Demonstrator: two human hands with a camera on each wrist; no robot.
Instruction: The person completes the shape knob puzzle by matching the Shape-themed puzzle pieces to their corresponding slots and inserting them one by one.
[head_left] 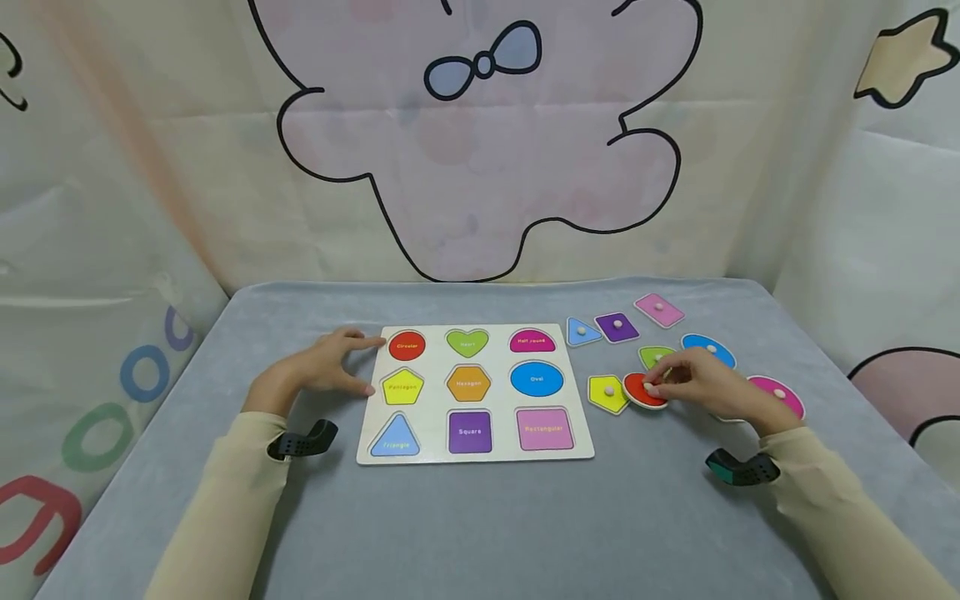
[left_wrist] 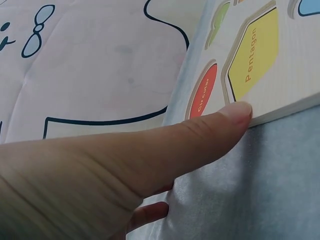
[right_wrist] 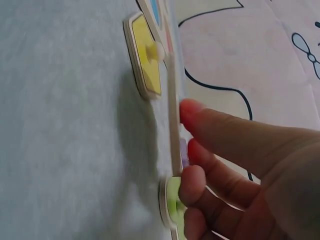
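Observation:
A white shape puzzle board (head_left: 432,417) lies flat, with colored labelled shapes in three rows. My left hand (head_left: 318,367) touches its left edge with the thumb and index fingertip; the thumb (left_wrist: 215,122) lies beside the yellow pentagon (left_wrist: 255,55). Right of the board, my right hand (head_left: 708,387) pinches a red round puzzle piece (head_left: 636,390) at its middle. That disc (right_wrist: 173,115) appears edge-on and above the cloth in the right wrist view. Close by lie a yellow pentagon piece (head_left: 602,402) and a green piece (head_left: 654,356), the latter partly covered by the hand.
Behind the right hand are a blue triangle (head_left: 579,335), a purple square (head_left: 611,331), a pink rectangle (head_left: 666,314) and a blue oval (head_left: 722,353). A magenta piece (head_left: 792,400) is partly hidden by the wrist. Grey cloth (head_left: 480,533) covers the table; a printed curtain (head_left: 480,167) hangs behind.

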